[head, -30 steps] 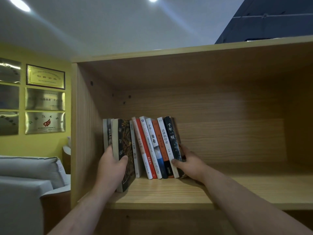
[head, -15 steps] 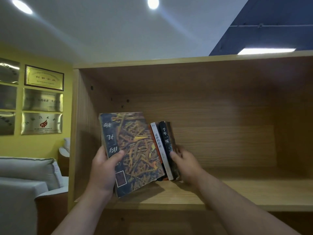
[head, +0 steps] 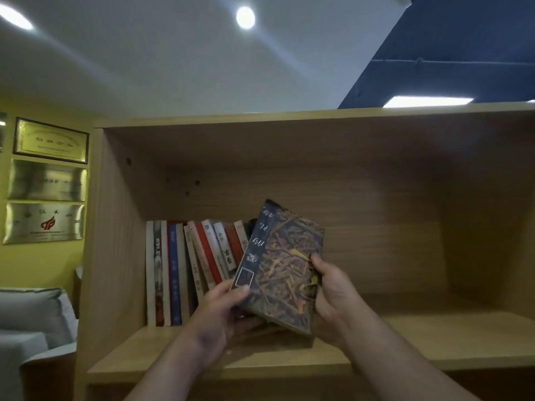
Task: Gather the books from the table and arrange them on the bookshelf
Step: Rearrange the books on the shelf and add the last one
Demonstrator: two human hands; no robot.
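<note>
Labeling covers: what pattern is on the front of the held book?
Head view: the held book has a dark cover with tangled orange-yellow strokes.

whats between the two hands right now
The dark patterned book, tilted, gripped at its lower left by the left hand and at its right edge by the right hand, head view.

Your left hand [head: 221,309] carries the dark patterned book [head: 282,266] rightward across the row of books [head: 197,270], now tilted right, your right hand [head: 333,287] leaves the row's end, grips its right edge

Dim, soft frame: ceiling spots [head: 245,17] flare, shelf interior [head: 318,157] shadowed, edges perhaps slightly bowed.
</note>
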